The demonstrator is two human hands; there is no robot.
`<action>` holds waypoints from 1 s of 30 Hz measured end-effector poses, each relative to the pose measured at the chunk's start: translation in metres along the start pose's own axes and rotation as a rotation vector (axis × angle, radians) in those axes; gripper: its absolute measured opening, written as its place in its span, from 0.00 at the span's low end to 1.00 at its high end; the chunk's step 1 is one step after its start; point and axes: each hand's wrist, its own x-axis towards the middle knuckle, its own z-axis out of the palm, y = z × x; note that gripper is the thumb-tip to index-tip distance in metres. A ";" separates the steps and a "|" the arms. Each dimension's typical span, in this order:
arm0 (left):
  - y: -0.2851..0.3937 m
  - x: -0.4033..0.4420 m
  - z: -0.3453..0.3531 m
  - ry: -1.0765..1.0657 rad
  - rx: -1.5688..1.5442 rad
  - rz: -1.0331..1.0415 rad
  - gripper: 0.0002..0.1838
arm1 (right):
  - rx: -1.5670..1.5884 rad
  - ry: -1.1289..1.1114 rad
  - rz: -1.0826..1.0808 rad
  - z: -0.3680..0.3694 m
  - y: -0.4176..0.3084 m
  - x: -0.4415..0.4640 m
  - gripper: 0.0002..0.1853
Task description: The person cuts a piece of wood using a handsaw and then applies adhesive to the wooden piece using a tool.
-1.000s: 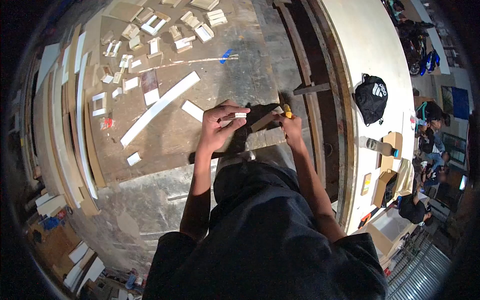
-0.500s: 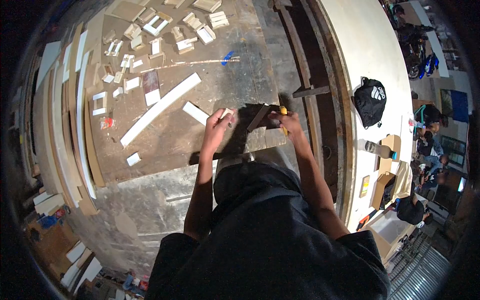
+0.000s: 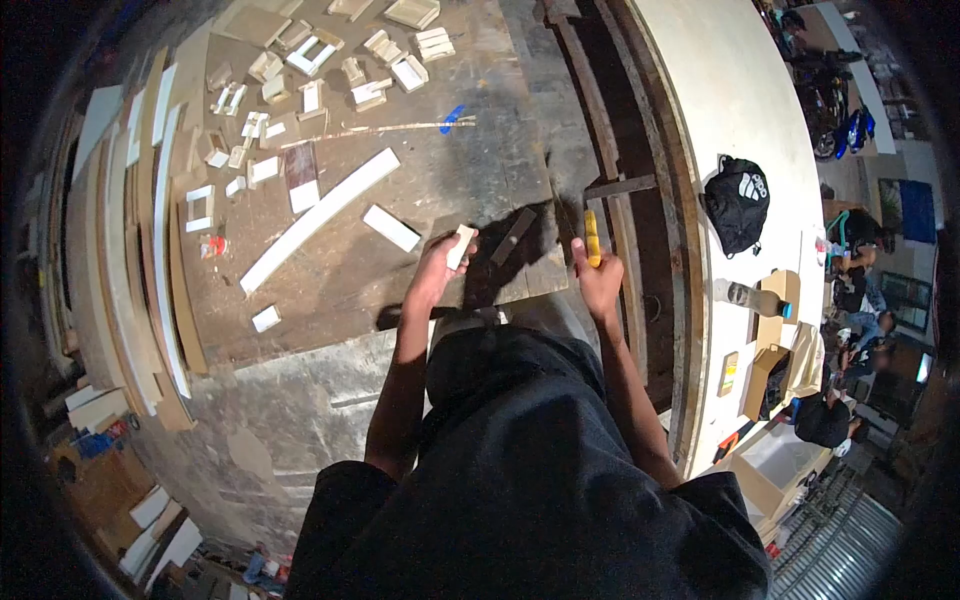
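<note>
My left hand (image 3: 437, 268) is closed around a small pale wood block (image 3: 461, 247), which stands up from the fingers above the table's near edge. Off to the right, my right hand (image 3: 600, 283) grips a slim yellow utility knife (image 3: 593, 238); its blade cannot be made out. Between the hands, a dark flat strip (image 3: 513, 237) lies in shadow on the wooden table (image 3: 440, 180). A short white-faced wood piece (image 3: 391, 228) rests just left of my left hand, with a long white strip (image 3: 320, 220) beyond it.
Several small wood frames and blocks (image 3: 312, 55) cover the far left of the table. Long boards (image 3: 165, 240) stand along its left side. To the right, past a gap with beams, a pale surface holds a black drawstring bag (image 3: 737, 205) and a bottle (image 3: 757, 299).
My right hand has moved right and turned, so the yellow knife now points up, away from the dark strip. My left hand has shifted slightly, showing more of the wood block.
</note>
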 end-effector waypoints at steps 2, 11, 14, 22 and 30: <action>-0.006 0.001 0.003 0.010 0.005 -0.005 0.20 | -0.214 0.017 -0.152 -0.011 -0.010 -0.014 0.30; -0.006 -0.030 0.015 0.120 -0.142 -0.018 0.21 | -0.311 -0.048 -0.507 0.021 0.009 -0.033 0.17; -0.028 -0.040 -0.007 0.180 -0.077 -0.018 0.20 | -0.368 -0.084 -0.497 0.051 0.000 -0.042 0.18; -0.026 -0.090 -0.060 0.179 0.269 0.031 0.16 | -0.400 -0.148 -0.627 0.123 -0.022 -0.064 0.25; 0.026 -0.135 -0.212 0.059 0.727 0.186 0.15 | -0.485 -0.300 -0.479 0.239 -0.041 -0.080 0.14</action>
